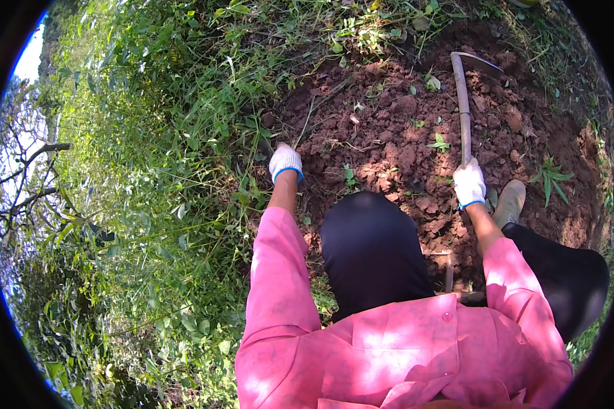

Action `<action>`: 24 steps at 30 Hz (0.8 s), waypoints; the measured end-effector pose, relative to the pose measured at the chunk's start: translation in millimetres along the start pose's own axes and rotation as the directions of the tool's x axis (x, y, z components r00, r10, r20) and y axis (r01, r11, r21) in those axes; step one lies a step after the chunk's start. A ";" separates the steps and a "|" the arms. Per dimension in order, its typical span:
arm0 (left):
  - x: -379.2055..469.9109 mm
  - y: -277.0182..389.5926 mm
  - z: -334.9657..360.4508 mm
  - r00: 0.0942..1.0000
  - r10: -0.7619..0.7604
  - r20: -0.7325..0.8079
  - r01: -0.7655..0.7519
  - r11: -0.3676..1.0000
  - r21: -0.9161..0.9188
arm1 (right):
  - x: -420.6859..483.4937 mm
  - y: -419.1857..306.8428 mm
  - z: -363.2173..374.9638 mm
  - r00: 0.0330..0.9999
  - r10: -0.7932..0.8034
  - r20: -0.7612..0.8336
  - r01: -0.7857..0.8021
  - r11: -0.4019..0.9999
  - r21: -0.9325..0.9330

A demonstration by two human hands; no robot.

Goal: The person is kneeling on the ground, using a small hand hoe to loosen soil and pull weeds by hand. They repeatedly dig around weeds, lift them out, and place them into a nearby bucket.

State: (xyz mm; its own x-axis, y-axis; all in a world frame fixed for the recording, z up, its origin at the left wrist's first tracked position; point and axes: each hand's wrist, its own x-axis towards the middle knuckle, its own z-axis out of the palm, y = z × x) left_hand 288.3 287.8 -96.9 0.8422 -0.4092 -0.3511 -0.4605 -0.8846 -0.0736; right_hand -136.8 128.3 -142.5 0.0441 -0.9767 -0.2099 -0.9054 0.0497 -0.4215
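Observation:
My right hand (pixel 469 183), in a white knit glove with a blue cuff, is closed around the long wooden handle of a sickle (pixel 462 102). The handle points away from me, and its thin curved blade (pixel 478 61) reaches right at the far end, over the red-brown soil. On the left, my left hand (pixel 285 162), in a matching glove, is closed in a fist where the weeds meet the dug soil (pixel 389 112). A thin plant stem (pixel 307 120) runs up from that fist; the fingers are mostly hidden by the back of the glove.
Dense green weeds (pixel 184 214) cover the ground to my left. My dark-clad knee (pixel 373 240) is over the soil between my arms; a shoe (pixel 510 202) stands beside my right hand. A small leafy plant (pixel 551 178) is at the right. Bare branches (pixel 25 168) show far left.

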 end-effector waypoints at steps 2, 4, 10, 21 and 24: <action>8.6 -5.8 1.7 0.992 0.072 0.103 -0.080 0.994 0.074 | -0.3 0.3 0.1 0.998 -0.039 -0.042 0.040 0.999 0.008; 17.3 -11.5 3.4 0.983 0.105 0.152 -0.128 0.980 0.155 | -0.2 -0.5 -0.4 1.000 0.012 0.009 -0.013 0.999 0.051; 3.9 -30.7 9.4 0.944 0.305 0.128 -0.304 0.952 -0.029 | -0.6 -4.0 -3.6 0.999 0.024 0.022 -0.024 0.999 0.034; -4.3 -59.0 -146.4 0.917 0.397 0.042 0.094 -0.112 -0.989 | -3.0 -6.5 -7.1 1.000 0.004 0.009 -0.004 0.997 0.081; 1.3 -53.1 -120.0 0.927 0.363 0.096 -0.300 0.870 -0.393 | -2.0 -5.4 -5.2 0.999 0.016 0.034 -0.017 0.999 0.044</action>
State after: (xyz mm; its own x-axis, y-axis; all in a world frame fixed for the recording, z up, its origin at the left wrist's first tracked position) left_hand 347.4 307.4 18.6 0.5869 -0.6786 -0.4417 -0.5426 -0.7345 0.4076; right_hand -134.2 128.8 -135.1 0.0445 -0.9681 -0.2466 -0.8868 0.0754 -0.4560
